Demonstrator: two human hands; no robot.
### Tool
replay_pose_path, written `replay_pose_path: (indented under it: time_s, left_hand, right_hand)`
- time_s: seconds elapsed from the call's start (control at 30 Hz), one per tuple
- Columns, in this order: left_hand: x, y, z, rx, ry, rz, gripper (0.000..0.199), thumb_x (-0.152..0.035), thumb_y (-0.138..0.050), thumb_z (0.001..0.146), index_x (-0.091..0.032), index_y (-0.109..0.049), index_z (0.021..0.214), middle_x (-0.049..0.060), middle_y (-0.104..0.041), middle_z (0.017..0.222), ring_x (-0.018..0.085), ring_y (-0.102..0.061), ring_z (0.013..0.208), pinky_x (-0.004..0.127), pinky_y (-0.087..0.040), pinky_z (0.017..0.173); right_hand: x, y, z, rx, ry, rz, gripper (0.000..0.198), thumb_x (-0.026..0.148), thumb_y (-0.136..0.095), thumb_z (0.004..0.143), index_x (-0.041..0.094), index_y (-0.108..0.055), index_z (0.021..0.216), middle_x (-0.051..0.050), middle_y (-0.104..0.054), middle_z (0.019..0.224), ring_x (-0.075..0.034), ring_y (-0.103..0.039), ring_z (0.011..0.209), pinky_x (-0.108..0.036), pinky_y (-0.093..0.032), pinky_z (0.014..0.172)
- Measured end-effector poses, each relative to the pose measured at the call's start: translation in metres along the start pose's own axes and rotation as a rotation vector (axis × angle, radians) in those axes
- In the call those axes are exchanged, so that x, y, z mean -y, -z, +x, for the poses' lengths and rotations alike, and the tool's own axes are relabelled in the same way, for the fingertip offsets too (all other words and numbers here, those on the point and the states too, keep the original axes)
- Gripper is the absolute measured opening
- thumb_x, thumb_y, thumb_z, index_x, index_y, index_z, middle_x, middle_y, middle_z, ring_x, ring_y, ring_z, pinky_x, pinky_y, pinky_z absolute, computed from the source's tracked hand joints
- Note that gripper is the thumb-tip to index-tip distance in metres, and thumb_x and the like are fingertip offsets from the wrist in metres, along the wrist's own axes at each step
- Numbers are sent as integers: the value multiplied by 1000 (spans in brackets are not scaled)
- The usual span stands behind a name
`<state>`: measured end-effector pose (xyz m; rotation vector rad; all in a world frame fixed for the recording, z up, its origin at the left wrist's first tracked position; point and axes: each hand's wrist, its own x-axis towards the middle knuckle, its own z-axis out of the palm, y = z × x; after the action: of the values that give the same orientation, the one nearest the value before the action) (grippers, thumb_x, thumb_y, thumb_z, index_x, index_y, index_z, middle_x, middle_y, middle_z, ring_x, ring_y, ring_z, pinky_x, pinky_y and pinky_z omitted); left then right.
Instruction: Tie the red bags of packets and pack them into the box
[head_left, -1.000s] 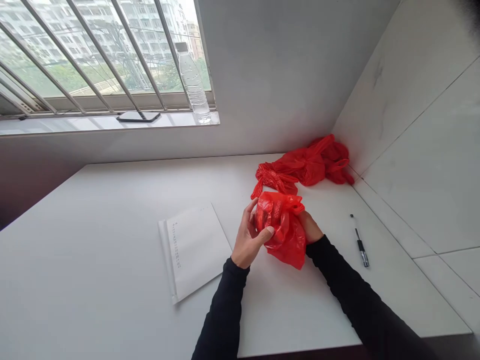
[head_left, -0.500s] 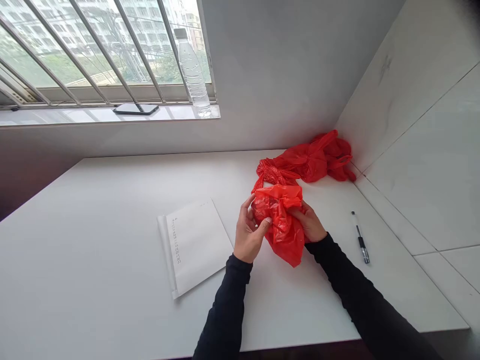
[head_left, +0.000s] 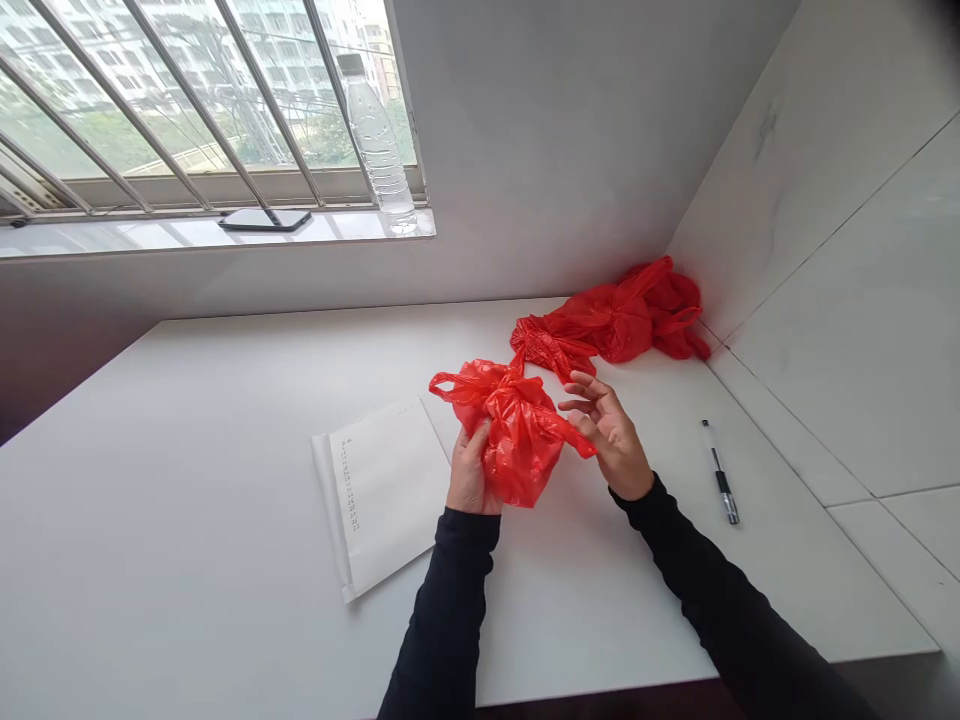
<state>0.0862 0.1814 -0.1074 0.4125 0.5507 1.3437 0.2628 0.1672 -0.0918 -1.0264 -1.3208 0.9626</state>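
A crumpled red plastic bag, gathered into a knot at its top, is held above the white table. My left hand grips it from the left and below, thumb on its side, the other fingers hidden beneath it. One handle loop sticks out to the upper left and a tail of plastic points right. My right hand is just right of the bag with its fingers apart, beside that tail. Whether the thumb touches the tail I cannot tell.
A white padded envelope with small printed marks lies left of the bag. More red plastic bags are heaped in the back corner. A pen lies at the right. On the windowsill are a phone and a clear bottle.
The red bag has been turned, so its knot and handles now show, and it has shifted slightly left. My right hand has let go of it and opened.
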Motion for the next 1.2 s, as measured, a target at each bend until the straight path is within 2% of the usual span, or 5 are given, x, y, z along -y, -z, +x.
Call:
replay_pose_path:
  time_s: [0.2, 0.6, 0.9, 1.07, 1.2]
  left_hand:
    - [-8, -4, -1, 7, 71, -153, 20, -25, -59, 89, -13, -70, 100, 9, -74, 97, 21, -72, 87, 36, -58, 87]
    - [-2, -15, -4, 116, 206, -132, 23, -11, -50, 90, -9, -71, 100, 10, -76, 90, 18, -73, 78, 25, -61, 71]
    - [0, -14, -2, 71, 189, -141, 22, -20, -54, 92, -11, -70, 105, 11, -75, 97, 23, -72, 93, 35, -60, 87]
    - [-3, -8, -6, 32, 150, -138, 24, -25, -68, 82, -12, -69, 103, 9, -74, 94, 23, -71, 85, 38, -58, 87]
    - [-4, -2, -7, 0, 217, -87, 15, -13, -70, 72, -15, -65, 86, 4, -71, 78, 18, -68, 67, 34, -58, 75]
  right_hand:
    - [-12, -10, 0, 263, -265, 133, 56, 56, -63, 91, 23, -46, 133, -7, -65, 99, -20, -66, 79, -32, -55, 62]
    - [0, -12, -1, 125, -124, 288, 66, 37, -78, 84, 31, -38, 136, -3, -65, 106, -17, -63, 79, -28, -56, 61]
    - [-2, -14, -2, 125, -115, 261, 51, 39, -79, 82, 26, -53, 124, -3, -65, 97, -16, -60, 77, -27, -57, 60]
    - [-9, -11, 1, 56, -317, 218, 72, 62, -63, 88, 27, -32, 143, 3, -60, 68, -17, -56, 52, -29, -52, 46]
    - [-16, -8, 6, 106, -441, 281, 60, 69, -54, 90, 24, -52, 129, -6, -67, 90, -23, -66, 74, -34, -57, 58]
